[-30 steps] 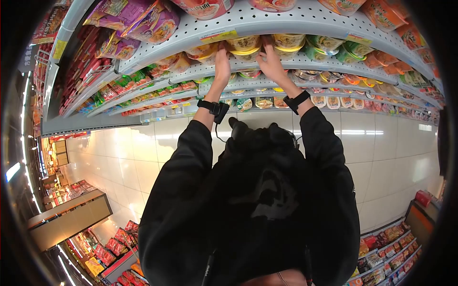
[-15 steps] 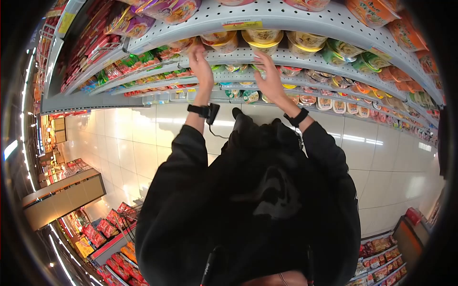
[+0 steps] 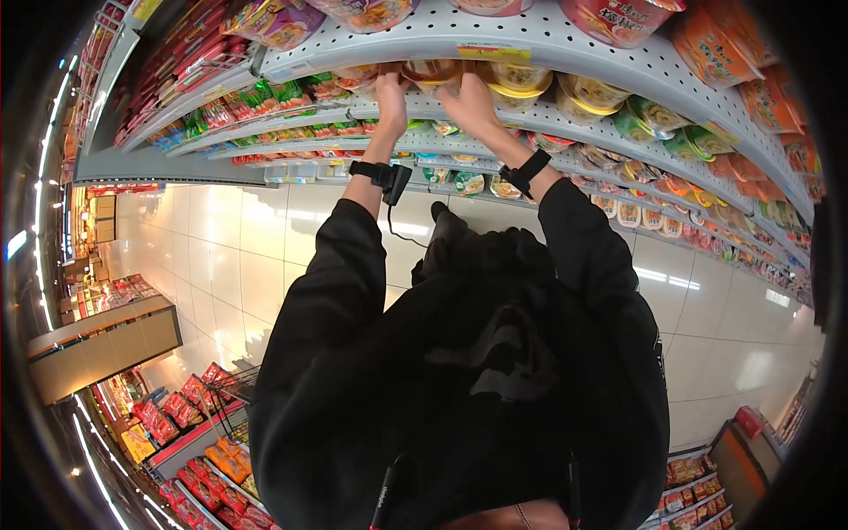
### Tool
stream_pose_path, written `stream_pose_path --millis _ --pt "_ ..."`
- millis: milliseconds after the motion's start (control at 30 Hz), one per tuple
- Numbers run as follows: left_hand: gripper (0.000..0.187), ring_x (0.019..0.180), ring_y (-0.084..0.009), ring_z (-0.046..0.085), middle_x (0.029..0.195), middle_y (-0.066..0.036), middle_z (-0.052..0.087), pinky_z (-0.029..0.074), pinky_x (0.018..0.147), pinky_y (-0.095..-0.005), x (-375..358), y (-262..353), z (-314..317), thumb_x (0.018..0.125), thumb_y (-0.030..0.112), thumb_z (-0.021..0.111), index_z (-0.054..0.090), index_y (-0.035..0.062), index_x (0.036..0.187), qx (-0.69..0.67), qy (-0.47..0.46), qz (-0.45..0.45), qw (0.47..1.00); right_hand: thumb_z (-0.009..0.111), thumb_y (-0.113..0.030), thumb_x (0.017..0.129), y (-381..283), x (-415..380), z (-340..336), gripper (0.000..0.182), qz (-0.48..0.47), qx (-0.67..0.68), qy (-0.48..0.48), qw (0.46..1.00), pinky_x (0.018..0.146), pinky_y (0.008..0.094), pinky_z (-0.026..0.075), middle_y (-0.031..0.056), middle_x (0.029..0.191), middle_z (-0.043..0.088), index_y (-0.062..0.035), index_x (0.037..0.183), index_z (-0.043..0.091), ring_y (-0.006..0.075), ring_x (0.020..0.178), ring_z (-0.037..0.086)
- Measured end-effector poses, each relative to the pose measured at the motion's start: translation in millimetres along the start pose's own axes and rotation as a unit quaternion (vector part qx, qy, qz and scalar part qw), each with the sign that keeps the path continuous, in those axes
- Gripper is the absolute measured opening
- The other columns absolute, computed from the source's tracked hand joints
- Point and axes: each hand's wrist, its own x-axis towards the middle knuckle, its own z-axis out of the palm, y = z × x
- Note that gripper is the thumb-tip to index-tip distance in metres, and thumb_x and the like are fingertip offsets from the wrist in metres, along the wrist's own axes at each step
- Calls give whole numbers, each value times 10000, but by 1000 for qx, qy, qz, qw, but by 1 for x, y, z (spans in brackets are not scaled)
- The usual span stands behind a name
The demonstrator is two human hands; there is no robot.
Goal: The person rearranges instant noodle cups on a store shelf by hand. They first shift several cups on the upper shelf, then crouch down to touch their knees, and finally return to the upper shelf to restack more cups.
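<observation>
An instant noodle bowl (image 3: pixel 431 74) with a brownish lid sits on the second shelf, beneath the top ledge. My left hand (image 3: pixel 391 106) is at the bowl's left side, its fingers curled against it and partly hidden by the shelf above. On the opposite side, my right hand (image 3: pixel 470 104) closes around the bowl's right edge, fingertips also partly covered. Just right of it stands a yellow-rimmed noodle bowl (image 3: pixel 516 86), and farther along is another yellow-rimmed bowl (image 3: pixel 590 95). Both wrists wear black straps; the left one carries a small device with a cable.
Overhanging my hands is the perforated grey upper shelf (image 3: pixel 397 44), with purple noodle tubs (image 3: pixel 367 11) and a red tub (image 3: pixel 621 19). Green packets (image 3: pixel 265 97) lie to the left. Lower shelves hold more bowls. Behind me are a wire basket (image 3: pixel 231 396) and red packages (image 3: pixel 181 411).
Both hands have reached farther into the shelf, and the right has moved left. They now grip opposite sides of one noodle bowl. The view has shifted slightly.
</observation>
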Motion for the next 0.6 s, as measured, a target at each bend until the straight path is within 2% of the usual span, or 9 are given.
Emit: stream_pose_path --millis 100,233,333,400,433,500,533,600 --pt "370 1141 -205 573 1303 -84 571 476 1017 -407 -15 5 7 1035 194 437 549 14 1339 -3 45 12 999 724 -230 851 -11 1 -10 614 27 0 -51 998 962 491 487 314 1227 632 57 1337 481 477 1124 614" --pt "303 1132 -206 575 1249 -83 568 482 1013 -408 -16 5 6 1030 178 456 550 27 1275 4 32 31 999 714 -236 854 5 9 -2 620 14 -9 -23 1000 964 486 487 304 1206 649 53 1346 470 476 1131 611" --pt "270 1117 -206 576 1223 -82 564 472 1024 -404 -13 3 4 1023 160 460 531 43 1255 -12 37 22 999 690 -228 860 2 9 -7 686 11 8 -21 1000 965 487 486 316 1214 640 53 1412 396 478 1130 611" --pt "259 1113 -205 574 1213 -84 562 462 1032 -400 -13 0 5 1019 151 461 520 51 1251 -25 41 20 999 666 -213 861 2 9 -10 760 96 -34 -92 991 969 496 482 332 1228 622 58 1468 299 487 1136 603" --pt "270 1121 -199 566 1210 -82 564 451 1031 -379 -11 -1 5 1013 143 467 515 46 1261 -25 34 27 999 666 -213 861 13 7 -5 760 99 -34 -90 991 969 496 482 332 1228 622 58 1468 299 487 1136 603" --pt "282 1128 -194 558 1207 -80 566 439 1031 -359 -11 0 7 1007 135 474 509 42 1270 -25 25 36 999 666 -245 851 29 4 8 763 28 -26 -14 999 950 463 491 340 1256 598 25 1482 334 470 1101 620" --pt "301 1125 -186 556 1203 -81 579 432 1020 -343 -12 2 7 991 112 493 503 35 1282 6 6 44 999 666 -245 851 30 4 7 763 28 -26 -13 999 950 463 491 340 1256 598 25 1482 334 470 1101 620" --pt "324 1122 -179 553 1199 -81 592 424 1010 -328 -12 2 8 975 89 512 497 27 1293 38 -13 53 998 649 -192 867 29 3 3 819 35 7 -26 999 987 458 489 329 1368 533 -15 1553 238 458 1166 607"
